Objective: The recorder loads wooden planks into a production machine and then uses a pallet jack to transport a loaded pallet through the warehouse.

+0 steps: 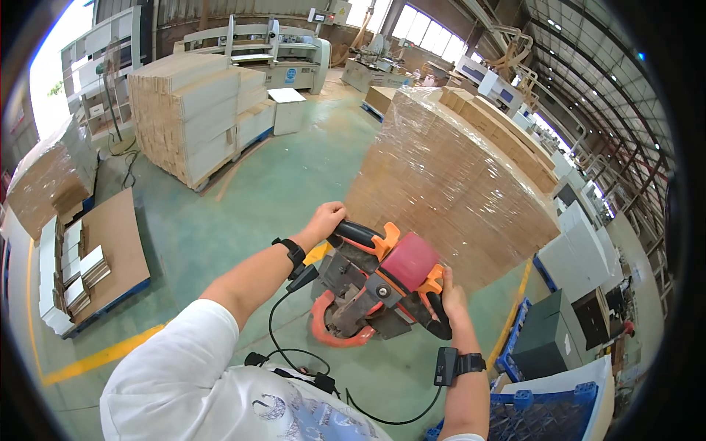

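An electric pallet jack stands right in front of me, its control handle [408, 262] topped by a red cover with orange levers at both sides. Closed around the black left grip is my left hand [326, 220]. My right hand [454, 298] wraps the right grip, its thumb close to the orange lever [432, 279]. Below the handle show the dark chassis and a curved orange-red guard [323, 323]. Just beyond the jack rises a large film-wrapped stack of brown board [448, 184]; the jack's forks are hidden.
White board stacks [184, 110] on a pallet stand at the far left. Nearer left, a pallet carries a brown sheet [118, 242] and white panels. At right are a dark green box [544, 338] and a blue plastic pallet [544, 411]. Yellow lines [110, 356] mark the green floor.
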A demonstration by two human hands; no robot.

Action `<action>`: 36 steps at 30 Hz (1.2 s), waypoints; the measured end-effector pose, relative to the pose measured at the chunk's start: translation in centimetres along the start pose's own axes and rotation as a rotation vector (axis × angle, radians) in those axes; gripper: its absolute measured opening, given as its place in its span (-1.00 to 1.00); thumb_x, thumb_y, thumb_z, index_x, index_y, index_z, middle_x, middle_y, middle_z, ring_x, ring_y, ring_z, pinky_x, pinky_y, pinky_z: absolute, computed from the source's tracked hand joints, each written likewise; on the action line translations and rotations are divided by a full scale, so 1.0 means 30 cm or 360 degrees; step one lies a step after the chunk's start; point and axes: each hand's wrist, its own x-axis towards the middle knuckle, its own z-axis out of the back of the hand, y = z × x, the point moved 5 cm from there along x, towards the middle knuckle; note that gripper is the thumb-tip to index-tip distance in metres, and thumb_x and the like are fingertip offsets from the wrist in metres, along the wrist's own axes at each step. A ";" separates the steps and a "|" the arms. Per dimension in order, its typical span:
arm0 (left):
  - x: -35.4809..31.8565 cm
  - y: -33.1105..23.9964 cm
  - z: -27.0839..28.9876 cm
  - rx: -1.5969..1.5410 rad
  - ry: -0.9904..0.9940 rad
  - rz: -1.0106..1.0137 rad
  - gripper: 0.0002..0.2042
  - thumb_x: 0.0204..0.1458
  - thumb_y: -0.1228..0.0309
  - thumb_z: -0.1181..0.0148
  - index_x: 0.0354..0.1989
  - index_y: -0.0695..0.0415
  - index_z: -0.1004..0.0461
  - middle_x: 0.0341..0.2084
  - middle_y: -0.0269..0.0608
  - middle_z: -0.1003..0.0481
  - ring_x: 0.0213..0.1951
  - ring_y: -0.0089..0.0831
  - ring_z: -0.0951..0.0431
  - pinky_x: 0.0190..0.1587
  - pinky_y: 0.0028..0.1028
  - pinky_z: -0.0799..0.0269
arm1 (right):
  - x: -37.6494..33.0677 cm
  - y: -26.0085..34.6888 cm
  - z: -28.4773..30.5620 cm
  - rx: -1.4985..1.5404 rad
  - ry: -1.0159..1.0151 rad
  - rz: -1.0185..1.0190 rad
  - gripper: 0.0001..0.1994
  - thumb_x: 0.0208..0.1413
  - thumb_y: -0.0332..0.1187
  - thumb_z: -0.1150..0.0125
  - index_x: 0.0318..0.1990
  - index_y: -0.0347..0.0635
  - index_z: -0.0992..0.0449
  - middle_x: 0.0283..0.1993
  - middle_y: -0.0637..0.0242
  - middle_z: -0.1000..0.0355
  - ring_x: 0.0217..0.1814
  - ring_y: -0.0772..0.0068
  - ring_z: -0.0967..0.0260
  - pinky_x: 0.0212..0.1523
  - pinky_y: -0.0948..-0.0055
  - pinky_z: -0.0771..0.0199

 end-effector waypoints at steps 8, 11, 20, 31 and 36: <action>0.260 0.087 -0.131 0.0208 -0.0042 0.0092 -0.74 -0.11 0.31 0.08 -0.50 0.23 -0.49 -0.48 0.03 -0.49 -0.33 -0.07 -0.49 -0.23 -0.29 -0.37 | 0.171 -0.004 0.016 -0.0076 0.0015 -0.0138 -0.14 0.12 0.28 0.62 -0.46 -0.33 -0.54 -0.72 0.22 -0.40 -0.72 0.38 -0.40 -0.53 0.45 -0.42; 0.365 0.145 -0.193 0.0239 -0.0078 0.0141 -0.74 -0.11 0.31 0.08 -0.48 0.21 -0.50 -0.45 0.03 -0.49 -0.29 -0.07 -0.49 -0.20 -0.28 -0.37 | 0.260 0.046 0.051 -0.0165 -0.0001 -0.0116 -0.14 0.10 0.29 0.68 -0.37 -0.21 -0.58 -0.68 0.24 -0.44 -0.67 0.40 -0.43 -0.39 0.44 -0.44; 0.615 0.252 -0.354 0.0208 -0.0166 0.0146 -0.73 -0.07 0.29 0.08 -0.45 0.22 -0.49 -0.42 0.05 -0.49 -0.27 -0.06 -0.48 -0.19 -0.28 -0.36 | 0.544 -0.010 0.059 0.0158 0.0064 -0.0045 -0.12 0.07 0.34 0.63 -0.21 -0.30 -0.52 -0.64 0.07 -0.44 -0.61 0.31 -0.48 -0.37 0.35 -0.49; 0.763 0.149 -0.433 0.0340 -0.0020 0.0057 -0.59 -0.03 0.12 0.16 -0.47 0.21 -0.51 -0.44 0.12 -0.48 -0.32 0.01 -0.47 -0.22 -0.26 -0.37 | 0.487 0.122 -0.002 -0.0186 -0.0267 0.0398 -0.21 -0.13 0.31 -0.03 -0.01 -0.31 -0.32 -0.16 -0.11 -0.42 -0.15 -0.01 -0.44 -0.16 0.17 -0.39; 0.666 0.241 -0.131 0.0357 -0.0195 0.0017 -0.59 0.00 0.13 0.17 -0.53 0.21 -0.49 -0.48 0.10 -0.46 -0.35 0.02 -0.47 -0.23 -0.23 -0.36 | 0.312 0.295 -0.200 0.0252 0.0243 0.0264 -0.29 -0.07 0.19 -0.09 -0.05 -0.40 -0.33 -0.43 0.05 -0.46 -0.61 0.24 -0.46 -0.52 0.34 -0.44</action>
